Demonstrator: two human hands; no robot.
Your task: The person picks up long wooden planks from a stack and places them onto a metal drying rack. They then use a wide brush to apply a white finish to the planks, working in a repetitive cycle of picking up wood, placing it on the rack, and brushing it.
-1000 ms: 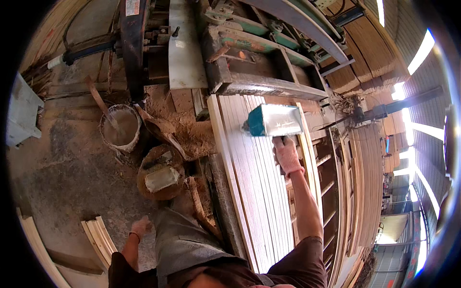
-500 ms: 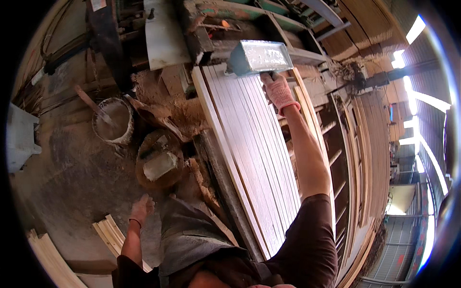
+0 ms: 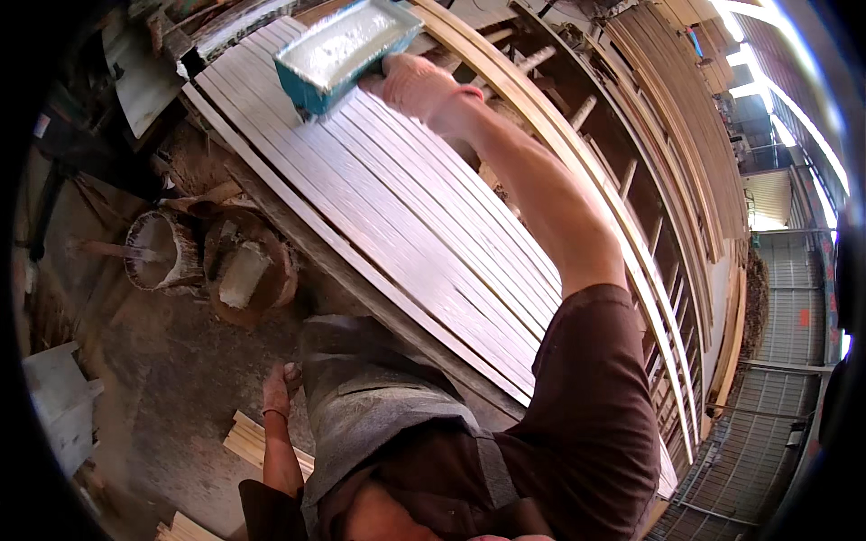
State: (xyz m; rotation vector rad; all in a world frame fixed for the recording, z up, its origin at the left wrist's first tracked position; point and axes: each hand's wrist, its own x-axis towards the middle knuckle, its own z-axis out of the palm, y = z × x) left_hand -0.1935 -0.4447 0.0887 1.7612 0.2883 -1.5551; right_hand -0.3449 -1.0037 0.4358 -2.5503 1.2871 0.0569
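Observation:
My right hand [image 3: 419, 87], in a pinkish knitted glove, grips a teal box-shaped coating spreader [image 3: 329, 77] by its near right side. White liquid coats the inside of its open top. The spreader rests over the far part of a row of long, narrow wooden strips [image 3: 397, 207] lying side by side, whitish and shiny on top. My left hand [image 3: 278, 388], also gloved, hangs low at my left side beside my grey apron [image 3: 379, 388]. Its fingers are curled in, and I see nothing held in them.
Left of the strips stand a crusted bucket [image 3: 162, 250] with a stick in it and a round container [image 3: 251, 270] with a pale block on top. Wooden strips [image 3: 248, 442] lie low on the left. A rack with rungs [image 3: 585, 113] and stacked boards [image 3: 663, 99] run along the right.
My view has turned, so the strips now slant across it. My right hand, still gripping the spreader, appears farther left and higher in view. My left hand still hangs at my side.

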